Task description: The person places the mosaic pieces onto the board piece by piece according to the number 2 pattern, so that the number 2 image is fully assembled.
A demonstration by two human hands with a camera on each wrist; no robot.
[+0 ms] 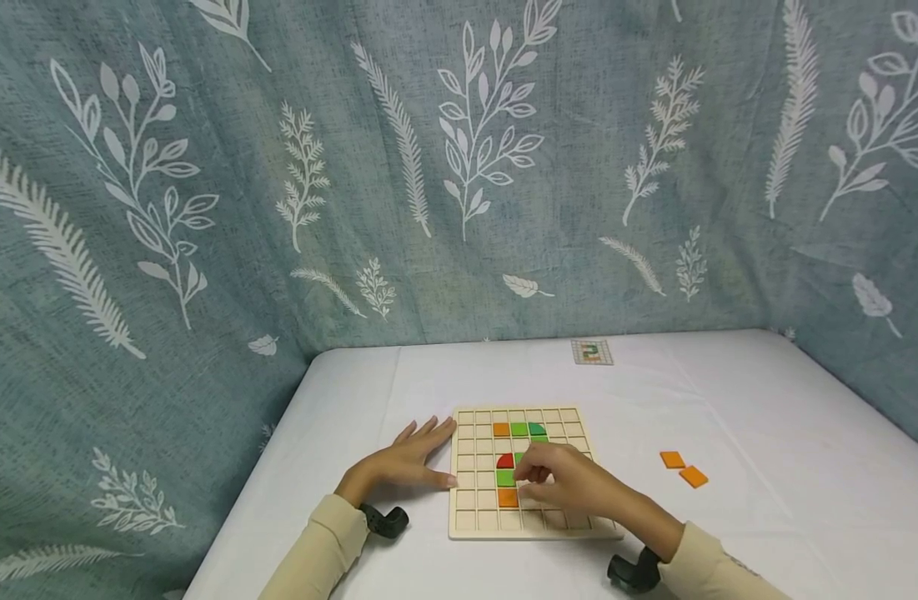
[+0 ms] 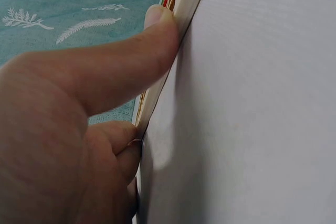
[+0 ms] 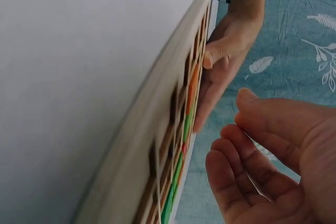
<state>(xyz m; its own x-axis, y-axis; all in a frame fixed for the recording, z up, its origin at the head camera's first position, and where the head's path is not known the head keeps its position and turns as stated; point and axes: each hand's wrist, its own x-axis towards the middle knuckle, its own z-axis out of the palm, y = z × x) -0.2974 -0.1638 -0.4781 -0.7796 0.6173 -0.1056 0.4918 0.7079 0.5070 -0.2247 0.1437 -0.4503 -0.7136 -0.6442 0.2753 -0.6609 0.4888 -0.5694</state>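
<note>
A light wooden grid board [image 1: 474, 522] lies on the white table and bears several coloured tiles. Along its top run an orange tile [image 1: 501, 430], a green tile [image 1: 519, 429] and a rounded teal tile [image 1: 537, 428]. Lower down are a rounded red tile [image 1: 505, 460], a green tile [image 1: 506, 478] and an orange tile [image 1: 508, 497]. My left hand [image 1: 409, 458] lies spread at the board's left side, with thumb and fingertips against the edge. Over the board, beside the lower orange tile, is my right hand [image 1: 567, 481], its fingers loosely bent with nothing visible between them. It hides some squares.
Two loose orange tiles, one [image 1: 672, 460] behind the other [image 1: 694, 477], lie on the table right of the board. A small pattern card [image 1: 592, 352] lies near the far table edge. Leaf-printed blue-green cloth [image 1: 459, 275] hangs behind and at both sides.
</note>
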